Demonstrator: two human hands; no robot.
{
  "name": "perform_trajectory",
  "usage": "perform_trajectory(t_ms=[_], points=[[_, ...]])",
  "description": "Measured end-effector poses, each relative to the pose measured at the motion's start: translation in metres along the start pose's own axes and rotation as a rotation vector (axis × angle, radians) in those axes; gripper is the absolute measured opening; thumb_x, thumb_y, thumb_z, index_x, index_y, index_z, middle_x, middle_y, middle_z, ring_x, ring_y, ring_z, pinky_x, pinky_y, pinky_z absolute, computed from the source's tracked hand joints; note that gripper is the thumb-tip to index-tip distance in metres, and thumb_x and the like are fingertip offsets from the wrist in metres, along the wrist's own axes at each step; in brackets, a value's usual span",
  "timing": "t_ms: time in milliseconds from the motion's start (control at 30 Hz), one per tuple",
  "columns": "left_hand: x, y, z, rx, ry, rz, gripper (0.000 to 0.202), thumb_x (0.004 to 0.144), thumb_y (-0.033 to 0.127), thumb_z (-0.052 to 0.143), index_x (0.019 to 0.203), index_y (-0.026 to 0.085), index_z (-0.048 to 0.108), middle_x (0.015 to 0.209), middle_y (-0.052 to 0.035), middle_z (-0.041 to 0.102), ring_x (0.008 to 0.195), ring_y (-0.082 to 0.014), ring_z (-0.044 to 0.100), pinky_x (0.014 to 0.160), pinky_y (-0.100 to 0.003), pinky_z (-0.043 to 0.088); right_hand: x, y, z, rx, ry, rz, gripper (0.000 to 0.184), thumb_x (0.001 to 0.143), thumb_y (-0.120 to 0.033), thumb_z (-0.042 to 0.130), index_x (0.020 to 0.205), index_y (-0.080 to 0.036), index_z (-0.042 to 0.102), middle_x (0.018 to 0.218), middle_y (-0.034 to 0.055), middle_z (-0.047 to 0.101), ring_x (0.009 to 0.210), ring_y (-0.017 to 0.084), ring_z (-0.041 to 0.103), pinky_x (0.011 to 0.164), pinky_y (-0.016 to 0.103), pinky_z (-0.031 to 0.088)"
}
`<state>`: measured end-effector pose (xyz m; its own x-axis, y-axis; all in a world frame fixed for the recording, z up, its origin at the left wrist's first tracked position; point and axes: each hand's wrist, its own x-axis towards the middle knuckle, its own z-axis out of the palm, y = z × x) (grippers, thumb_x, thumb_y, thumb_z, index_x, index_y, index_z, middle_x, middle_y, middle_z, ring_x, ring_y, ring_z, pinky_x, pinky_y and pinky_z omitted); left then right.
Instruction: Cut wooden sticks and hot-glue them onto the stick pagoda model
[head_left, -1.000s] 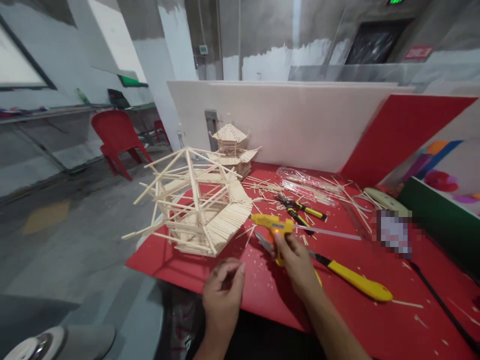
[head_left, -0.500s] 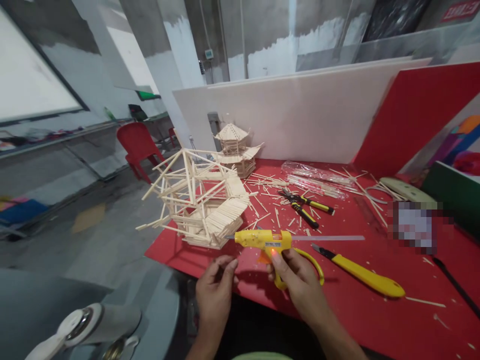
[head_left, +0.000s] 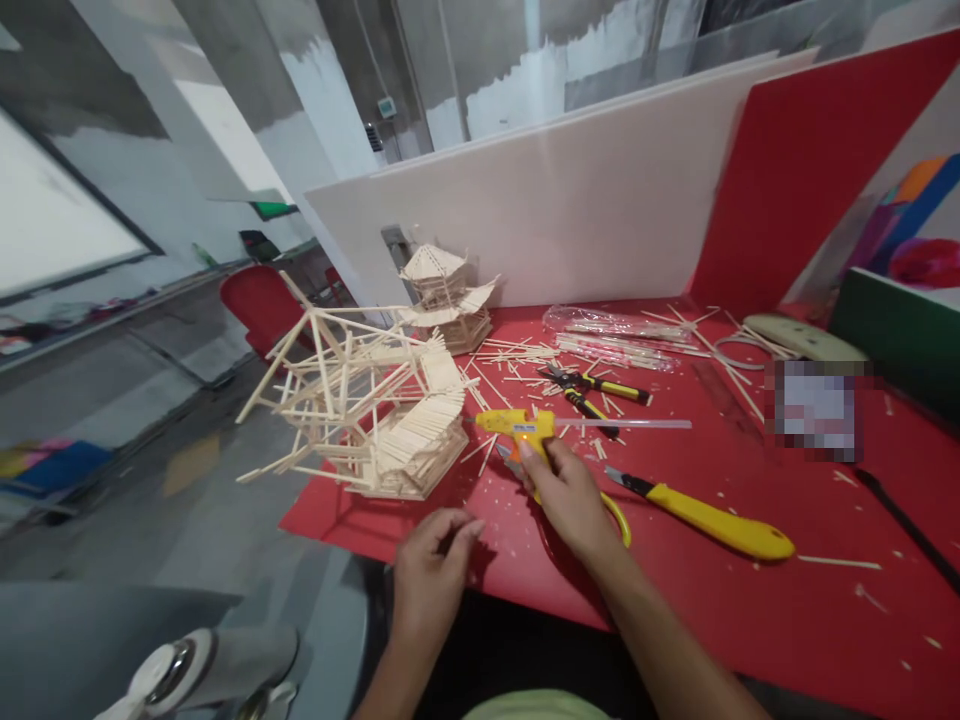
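Observation:
My right hand [head_left: 574, 495] is wrapped round the grip of a yellow hot glue gun [head_left: 521, 424]. A clear glue stick [head_left: 637, 424] juts out of its back, and its nozzle points left towards a pavilion-like frame [head_left: 405, 440] of thin wooden sticks. Near the table's front edge, my left hand [head_left: 439, 550] has its fingers curled in and the thumb close to the forefinger; anything between them is hidden. Below the glue gun lies a tool with a curved yellow handle [head_left: 619, 520], partly covered by my right hand.
A smaller stick pagoda [head_left: 442, 300] stands behind. On the red table [head_left: 750, 620] lie black-and-yellow pliers [head_left: 592, 395], a yellow utility knife [head_left: 712, 520], bagged sticks [head_left: 615, 340] and scattered offcuts. A white bottle [head_left: 232, 660] is at lower left.
My right hand has moved the glue gun up and away from the stick frame, so a gap shows at the nozzle. The frame's loose-looking top appears tilted further left. The view has shifted.

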<state>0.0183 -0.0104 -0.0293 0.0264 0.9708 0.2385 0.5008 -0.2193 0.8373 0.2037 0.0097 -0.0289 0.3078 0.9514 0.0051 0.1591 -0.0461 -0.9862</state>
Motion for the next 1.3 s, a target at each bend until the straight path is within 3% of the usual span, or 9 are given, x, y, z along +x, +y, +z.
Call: perform_trajectory(t_ms=[67, 133, 233, 367, 733, 1000, 1200, 1300], points=[[0.002, 0.003, 0.000, 0.096, -0.031, 0.021, 0.036, 0.090, 0.036, 0.061, 0.058, 0.020, 0.059, 0.051, 0.0051, 0.044, 0.047, -0.0106, 0.044, 0.046, -0.023, 0.037, 0.010, 0.000, 0.001, -0.101, 0.016, -0.008, 0.039, 0.093, -0.054, 0.046, 0.098, -0.021, 0.065, 0.088, 0.0073, 0.071, 0.078, 0.022, 0.063, 0.070, 0.030, 0.043], [0.005, 0.007, 0.000, 0.185, -0.032, 0.129, 0.043, 0.091, 0.036, 0.061, 0.052, 0.019, 0.054, 0.058, 0.0022, 0.049, 0.057, -0.0126, 0.051, 0.056, -0.025, 0.042, 0.019, -0.001, 0.003, -0.200, 0.020, -0.001, 0.034, 0.093, -0.050, 0.047, 0.099, -0.021, 0.065, 0.090, 0.0088, 0.071, 0.083, 0.023, 0.063, 0.072, 0.030, 0.040], [0.011, 0.010, 0.004, 0.203, 0.003, 0.224, 0.025, 0.086, 0.033, 0.066, 0.065, 0.020, 0.068, 0.085, -0.0044, 0.063, 0.081, -0.0185, 0.062, 0.071, -0.029, 0.048, 0.029, 0.000, 0.006, -0.310, -0.001, 0.024, 0.033, 0.094, -0.046, 0.046, 0.102, -0.020, 0.065, 0.093, 0.0111, 0.072, 0.085, 0.025, 0.064, 0.071, 0.030, 0.038], [0.015, 0.010, 0.012, 0.154, -0.005, 0.102, 0.014, 0.088, 0.031, 0.065, 0.084, 0.021, 0.074, 0.078, -0.0028, 0.069, 0.073, -0.0176, 0.064, 0.066, -0.027, 0.050, 0.036, -0.001, 0.013, -0.389, -0.057, 0.034, 0.036, 0.097, -0.048, 0.044, 0.107, -0.019, 0.065, 0.092, 0.0123, 0.073, 0.084, 0.026, 0.066, 0.068, 0.030, 0.036], [0.011, 0.009, 0.011, 0.091, 0.005, 0.089, 0.019, 0.089, 0.032, 0.064, 0.078, 0.020, 0.074, 0.070, -0.0010, 0.069, 0.065, -0.0157, 0.062, 0.062, -0.024, 0.049, 0.032, -0.002, 0.017, -0.432, -0.081, -0.027, 0.036, 0.098, -0.050, 0.044, 0.102, -0.021, 0.065, 0.089, 0.0090, 0.073, 0.082, 0.023, 0.066, 0.068, 0.028, 0.037], [0.006, -0.005, 0.004, 0.034, 0.088, 0.133, 0.012, 0.087, 0.025, 0.064, 0.082, 0.022, 0.075, 0.085, -0.0041, 0.072, 0.081, -0.0186, 0.067, 0.074, -0.026, 0.052, 0.026, -0.009, 0.016, -0.417, -0.032, -0.055, 0.038, 0.097, -0.052, 0.042, 0.094, -0.021, 0.063, 0.083, 0.0084, 0.071, 0.074, 0.022, 0.061, 0.064, 0.029, 0.033], [0.000, -0.005, 0.001, -0.067, 0.035, -0.008, 0.017, 0.087, 0.034, 0.065, 0.083, 0.021, 0.076, 0.074, -0.0021, 0.070, 0.066, -0.0163, 0.064, 0.062, -0.024, 0.053, 0.040, -0.009, 0.024, -0.342, -0.025, -0.052, 0.031, 0.090, -0.051, 0.053, 0.086, -0.022, 0.063, 0.078, 0.0067, 0.069, 0.074, 0.021, 0.060, 0.065, 0.028, 0.033], [-0.003, -0.007, -0.002, -0.070, 0.053, -0.014, 0.018, 0.086, 0.035, 0.066, 0.082, 0.020, 0.077, 0.074, -0.0026, 0.072, 0.066, -0.0168, 0.066, 0.062, -0.024, 0.053, 0.047, 0.000, 0.022, -0.232, -0.016, -0.019, 0.032, 0.087, -0.053, 0.056, 0.083, -0.022, 0.062, 0.079, 0.0050, 0.069, 0.074, 0.020, 0.061, 0.065, 0.027, 0.037]])
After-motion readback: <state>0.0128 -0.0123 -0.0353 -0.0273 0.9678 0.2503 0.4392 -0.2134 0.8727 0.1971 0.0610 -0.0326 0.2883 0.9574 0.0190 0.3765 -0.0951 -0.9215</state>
